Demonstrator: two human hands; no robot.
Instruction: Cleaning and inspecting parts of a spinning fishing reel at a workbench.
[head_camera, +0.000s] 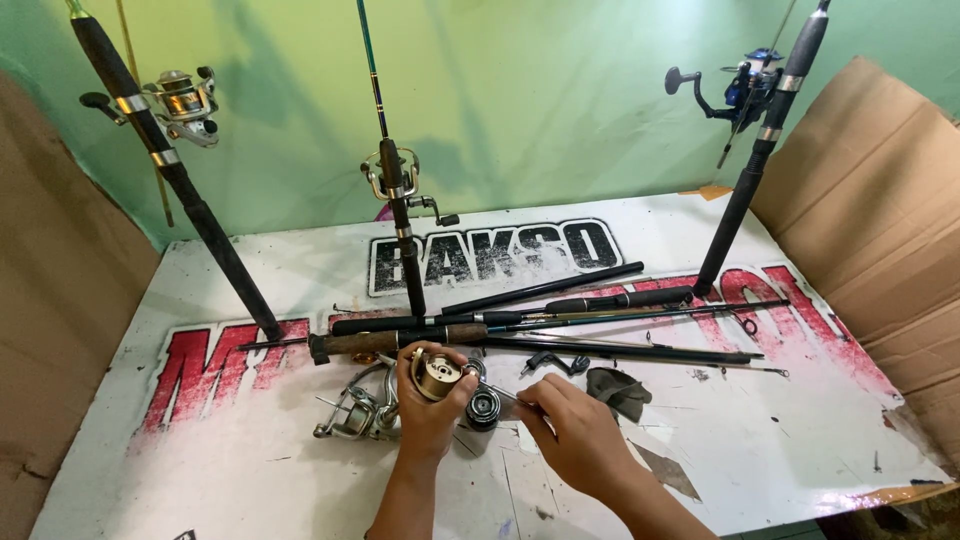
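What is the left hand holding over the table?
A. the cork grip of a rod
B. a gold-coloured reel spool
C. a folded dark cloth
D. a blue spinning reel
B: the left hand is closed around a gold-coloured reel spool, raised above the table, while the right hand pinches a thin metal pin beside it; the dark cloth lies untouched on the table.

1 view only, head-worn. Looks forward and steeply down from above the person's forearms, which enter at bottom centre. Close range: left hand (428, 395) and right hand (572, 425) fill the lower middle. The white printed table (760, 440) spans nearly the full width; its far edge meets a green wall (540, 90) at top. Cardboard panels (880, 210) close both sides. No 2nd view for overlap.
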